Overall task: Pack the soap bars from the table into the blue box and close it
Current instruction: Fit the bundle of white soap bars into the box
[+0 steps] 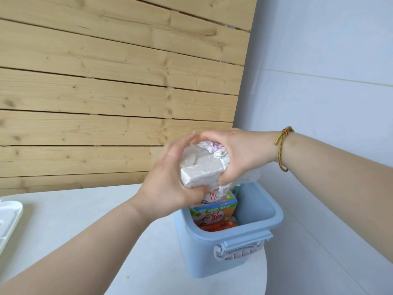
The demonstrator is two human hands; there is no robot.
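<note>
A pale blue plastic box [258, 211] stands open at the table's right edge, with a grey latch handle on its near side. Inside it stand several packaged soap bars [214, 211] in green, orange and white wrappers. Just above the box opening, both hands hold a clear plastic bag with white soap bars [202, 169] in it. My left hand [168, 184] grips the bag from below and the left. My right hand [236, 156] pinches the bag's crumpled top from the right.
The white table [95, 226] ends close to the box's right side. A white lid [8, 222] lies at the table's far left edge. A wooden plank wall stands behind, and a pale wall runs along the right.
</note>
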